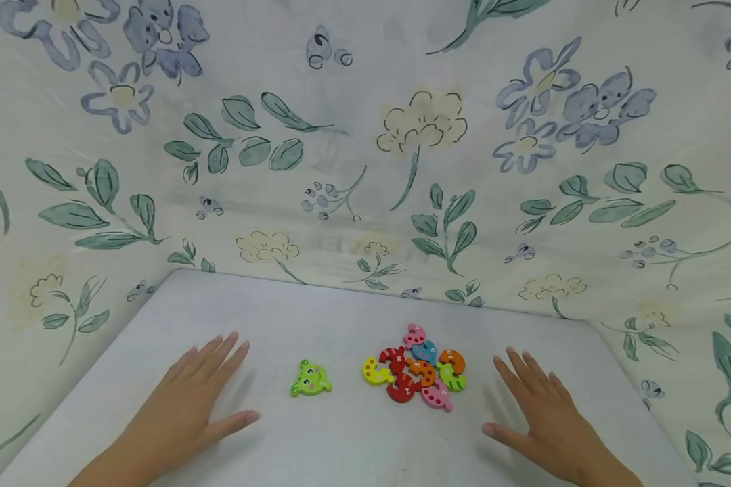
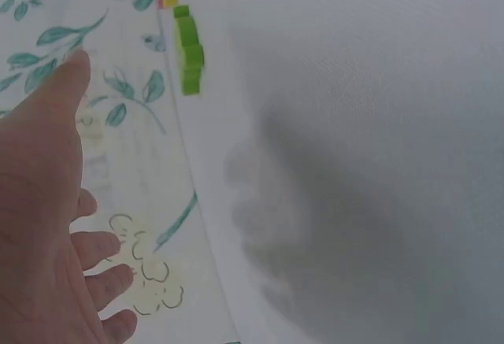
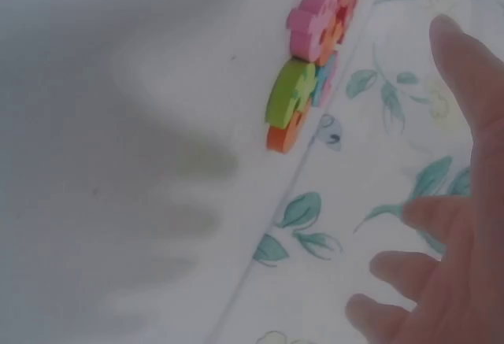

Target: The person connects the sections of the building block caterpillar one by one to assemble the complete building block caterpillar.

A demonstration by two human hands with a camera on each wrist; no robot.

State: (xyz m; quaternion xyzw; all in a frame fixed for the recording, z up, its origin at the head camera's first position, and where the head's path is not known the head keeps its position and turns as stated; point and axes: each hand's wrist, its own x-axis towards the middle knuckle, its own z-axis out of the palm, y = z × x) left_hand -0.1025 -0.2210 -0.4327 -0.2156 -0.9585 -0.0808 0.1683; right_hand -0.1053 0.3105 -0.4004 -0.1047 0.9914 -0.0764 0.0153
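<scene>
My left hand [image 1: 185, 399] hovers over the left part of the white table, fingers spread, holding nothing. Nearest to it is a green puzzle piece with a smiling face [image 1: 311, 380], which shows edge-on as a green block [image 2: 188, 51] in the left wrist view. On the right, my right hand [image 1: 545, 419] is likewise spread and holds nothing. Left of it lies a cluster of curved, numbered puzzle pieces: a yellow piece [image 1: 375, 372], a red piece marked 2 [image 1: 402, 389], an orange piece marked 10 [image 1: 453, 361], a striped green piece [image 1: 451, 379], a blue piece [image 1: 424, 352] and pink ones.
The white tabletop [image 1: 341, 446] stretches beneath both hands. A cloth with printed flowers and leaves [image 1: 353, 203] rises behind the table's far edge and along both sides.
</scene>
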